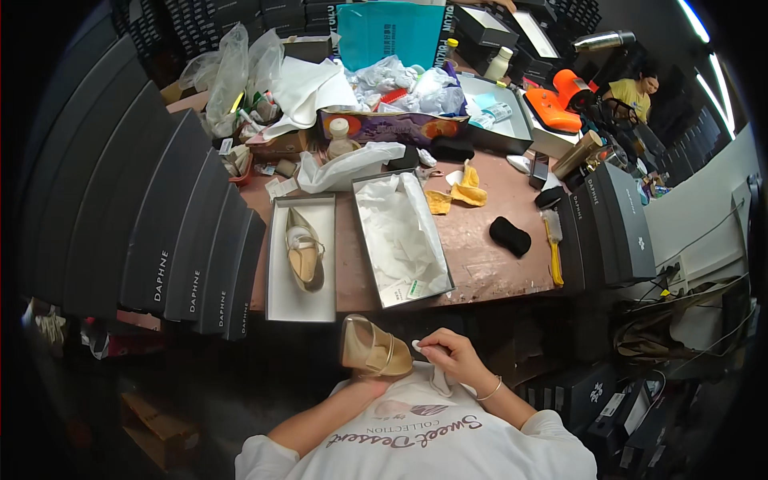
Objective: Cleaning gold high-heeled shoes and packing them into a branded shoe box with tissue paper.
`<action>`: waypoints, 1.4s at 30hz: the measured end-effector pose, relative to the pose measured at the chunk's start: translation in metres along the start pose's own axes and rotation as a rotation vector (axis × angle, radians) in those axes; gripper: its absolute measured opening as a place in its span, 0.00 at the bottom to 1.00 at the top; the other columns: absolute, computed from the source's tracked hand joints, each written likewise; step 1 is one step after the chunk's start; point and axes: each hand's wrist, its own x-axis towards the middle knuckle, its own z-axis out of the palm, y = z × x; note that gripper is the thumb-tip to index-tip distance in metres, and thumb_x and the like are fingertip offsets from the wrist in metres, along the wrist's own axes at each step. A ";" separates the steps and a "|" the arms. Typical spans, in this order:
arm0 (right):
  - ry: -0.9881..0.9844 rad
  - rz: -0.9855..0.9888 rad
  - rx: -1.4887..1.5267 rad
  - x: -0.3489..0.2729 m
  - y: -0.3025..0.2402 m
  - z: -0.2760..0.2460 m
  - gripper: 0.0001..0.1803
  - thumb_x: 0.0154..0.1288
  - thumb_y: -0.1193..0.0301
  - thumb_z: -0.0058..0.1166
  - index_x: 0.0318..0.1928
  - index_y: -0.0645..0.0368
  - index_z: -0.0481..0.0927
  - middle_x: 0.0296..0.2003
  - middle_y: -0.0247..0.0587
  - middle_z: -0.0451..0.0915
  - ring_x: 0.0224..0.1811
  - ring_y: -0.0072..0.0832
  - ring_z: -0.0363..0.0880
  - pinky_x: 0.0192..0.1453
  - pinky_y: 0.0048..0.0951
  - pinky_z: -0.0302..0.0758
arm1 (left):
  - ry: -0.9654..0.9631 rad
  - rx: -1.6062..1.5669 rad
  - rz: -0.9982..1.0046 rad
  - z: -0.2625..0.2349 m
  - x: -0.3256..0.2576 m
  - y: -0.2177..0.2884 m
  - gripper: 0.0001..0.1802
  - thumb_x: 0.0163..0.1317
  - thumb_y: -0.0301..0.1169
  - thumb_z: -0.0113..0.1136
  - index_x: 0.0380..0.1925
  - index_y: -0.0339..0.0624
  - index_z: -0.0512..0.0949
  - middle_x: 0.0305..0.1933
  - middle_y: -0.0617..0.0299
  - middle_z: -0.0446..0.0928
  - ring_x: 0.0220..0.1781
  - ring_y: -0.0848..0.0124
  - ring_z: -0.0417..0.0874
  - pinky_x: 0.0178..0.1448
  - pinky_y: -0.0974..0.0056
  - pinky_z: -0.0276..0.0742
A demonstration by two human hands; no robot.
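Observation:
A gold strapped shoe is held up in front of my body, its heel end toward the table. My left hand grips it from below; the shoe hides most of the fingers. Just to the right, my right hand is closed in a pinch on a white cloth, which hangs below the fingers with a small white tip showing beside the shoe. The matching gold shoe lies in a shallow grey box lid on the table. Beside it stands an open shoe box lined with white tissue paper.
Tall stacks of dark shoe boxes crowd the left; more boxes stand right. On the table are yellow cloths, a black pad, a yellow-handled brush and a carton of crumpled paper. A person in yellow is far right.

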 end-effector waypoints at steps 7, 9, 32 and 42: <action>-0.057 -0.096 -0.055 0.007 -0.002 0.007 0.08 0.61 0.75 0.58 0.41 0.61 0.81 0.31 0.39 0.76 0.30 0.27 0.77 0.33 0.25 0.73 | -0.200 0.299 0.066 -0.016 0.004 0.005 0.19 0.67 0.45 0.41 0.51 0.49 0.70 0.55 0.56 0.71 0.59 0.57 0.71 0.66 0.40 0.63; -0.059 -0.141 -0.090 0.005 0.003 0.005 0.08 0.62 0.75 0.57 0.41 0.61 0.81 0.32 0.40 0.76 0.31 0.28 0.77 0.34 0.25 0.74 | -0.261 0.647 0.176 -0.027 0.009 0.004 0.19 0.67 0.45 0.41 0.51 0.49 0.70 0.54 0.57 0.71 0.59 0.57 0.71 0.66 0.41 0.63; -0.026 -0.120 -0.099 0.010 0.007 0.001 0.08 0.60 0.77 0.58 0.41 0.62 0.81 0.33 0.41 0.77 0.33 0.31 0.79 0.36 0.26 0.75 | -0.065 0.258 0.067 -0.025 0.018 0.006 0.22 0.66 0.50 0.44 0.49 0.48 0.72 0.53 0.54 0.73 0.57 0.51 0.72 0.63 0.33 0.63; -0.001 -0.115 -0.122 0.007 0.015 -0.003 0.07 0.56 0.80 0.59 0.37 0.63 0.81 0.30 0.38 0.77 0.26 0.23 0.71 0.29 0.21 0.68 | 0.067 0.081 0.040 -0.024 0.014 0.001 0.22 0.68 0.49 0.41 0.57 0.53 0.68 0.59 0.60 0.71 0.61 0.59 0.71 0.65 0.39 0.65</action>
